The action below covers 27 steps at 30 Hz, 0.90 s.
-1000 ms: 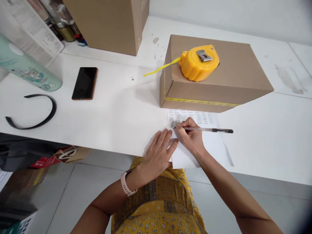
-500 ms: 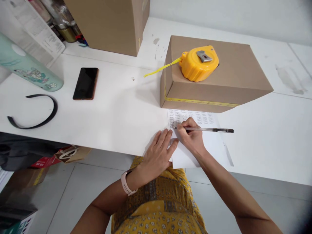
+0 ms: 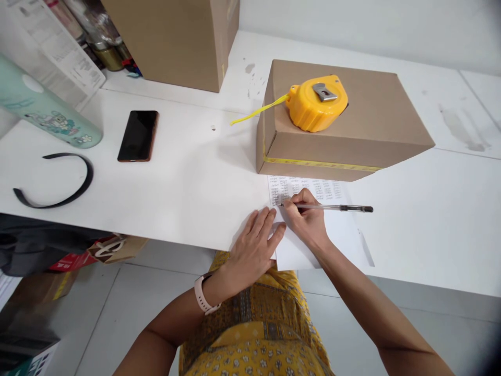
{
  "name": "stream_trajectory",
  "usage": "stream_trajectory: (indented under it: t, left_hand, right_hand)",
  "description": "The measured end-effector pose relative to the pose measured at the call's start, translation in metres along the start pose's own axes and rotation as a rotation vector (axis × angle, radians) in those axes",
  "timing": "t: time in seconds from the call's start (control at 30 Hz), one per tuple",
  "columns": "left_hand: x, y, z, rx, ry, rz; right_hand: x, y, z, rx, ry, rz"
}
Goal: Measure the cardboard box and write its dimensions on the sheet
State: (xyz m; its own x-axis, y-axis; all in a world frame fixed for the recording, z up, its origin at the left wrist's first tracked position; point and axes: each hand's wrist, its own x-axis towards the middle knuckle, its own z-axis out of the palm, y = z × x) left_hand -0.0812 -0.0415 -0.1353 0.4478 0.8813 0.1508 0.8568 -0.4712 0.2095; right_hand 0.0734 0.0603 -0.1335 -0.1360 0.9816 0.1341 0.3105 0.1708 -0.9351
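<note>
In my right hand [image 3: 307,216] I grip a slim pen [image 3: 332,208], its tip touching a sheet of paper [image 3: 332,245] and its dark end pointing right. Columns of small handwriting fill the upper part of the sheet, too small to read. My left hand [image 3: 256,240] lies flat with fingers stretched, its fingertips at the sheet's left edge and on the white table [image 3: 188,209]. A cardboard box [image 3: 324,151] rests over the top of the paper and hides part of it. On the box sits a yellow tape measure [image 3: 318,107] with a yellow strap.
To the left lie a phone [image 3: 138,136], a black headband [image 3: 84,183] and a mint green bottle [image 3: 55,112]. A larger cardboard box [image 3: 176,42] stands at the back. Below the table's left edge are a paper bag [image 3: 121,248] and dark cloth [image 3: 35,240].
The pen's back end has shifted very slightly left. The view has moved a little; both hands stay in almost the same places.
</note>
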Motion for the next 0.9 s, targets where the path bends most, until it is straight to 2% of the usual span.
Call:
stream_trajectory:
  t: [0.9]
  left_hand:
    - [0.0006, 0.0002, -0.0019, 0.005, -0.018, 0.002]
  right_hand:
    - [0.0005, -0.0018, -0.0002, 0.008, 0.03, 0.017]
